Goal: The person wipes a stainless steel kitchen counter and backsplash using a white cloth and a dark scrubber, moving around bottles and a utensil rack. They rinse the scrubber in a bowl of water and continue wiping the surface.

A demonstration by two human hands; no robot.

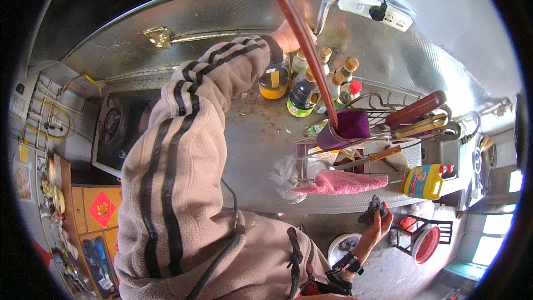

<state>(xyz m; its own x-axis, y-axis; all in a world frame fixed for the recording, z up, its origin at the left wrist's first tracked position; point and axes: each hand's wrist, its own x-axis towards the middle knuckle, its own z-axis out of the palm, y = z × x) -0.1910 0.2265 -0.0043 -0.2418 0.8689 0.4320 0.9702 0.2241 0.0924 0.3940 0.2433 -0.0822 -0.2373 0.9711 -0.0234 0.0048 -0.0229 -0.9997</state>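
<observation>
The right hand [381, 223] curls its fingers round a dark grey, crumpled scouring pad [371, 212], near the front edge of the grey metal counter [250, 153]. The left hand [286, 36] reaches toward cork-topped glass bottles [302, 93], partly behind a long reddish-brown rod [320, 78]; I can't make out its finger spread or any grip
</observation>
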